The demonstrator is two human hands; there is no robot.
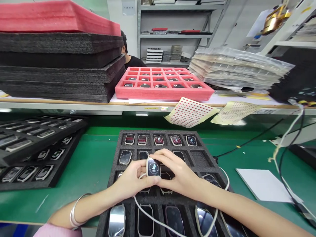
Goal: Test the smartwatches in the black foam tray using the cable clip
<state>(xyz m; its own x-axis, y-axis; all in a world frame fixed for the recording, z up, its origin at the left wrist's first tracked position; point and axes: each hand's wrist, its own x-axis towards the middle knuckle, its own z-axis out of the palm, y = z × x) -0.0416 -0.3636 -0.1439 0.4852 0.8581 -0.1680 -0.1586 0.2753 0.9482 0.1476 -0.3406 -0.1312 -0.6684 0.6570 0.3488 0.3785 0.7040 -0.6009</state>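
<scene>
A smartwatch case (153,167) without a strap, its screen lit with a dial, is held above the tray. My left hand (135,177) grips its left and lower edge, thumb in front. On its right and top edge the fingers of my right hand (174,169) are closed. A white cable (153,215) runs from near my left hand across the tray; its end is hidden. Below lies a black foam tray (201,158) with watch cases in its compartments. In the back row several screens are lit, among them a watch (191,141) at the right end.
Black foam trays of watches (56,174) overlap at left. A shelf holds stacked black foam (54,75), a pink foam tray (164,93) and clear plastic trays (237,69). Dotted sticker sheets (190,112) hang from it. White paper (264,184) and cables (283,148) lie at right. Another person (133,61) sits behind.
</scene>
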